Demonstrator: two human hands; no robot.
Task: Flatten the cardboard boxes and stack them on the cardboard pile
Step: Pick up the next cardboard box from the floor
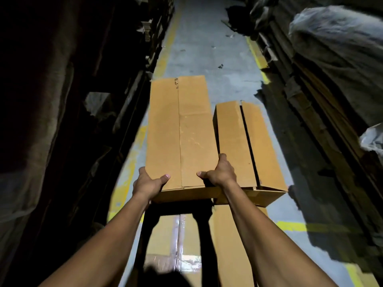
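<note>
long box (180, 133): held up over the floor (207, 48), near end gripped on both corners, flaps closed on top, seam running lengthwise

left hand (148, 183): grip clamped on the long box's near left corner, thumb on top, fingers wrapped round the side

right hand (221, 172): grip clamped on the long box's near right corner, thumb on top

second box (248, 146): just right of the long box, top flaps slightly apart

flat cardboard (184, 241): below the long box, taped seam, partly in shadow

dark stacks (310, 100): right of the second box, along a yellow line (259, 56)
</note>
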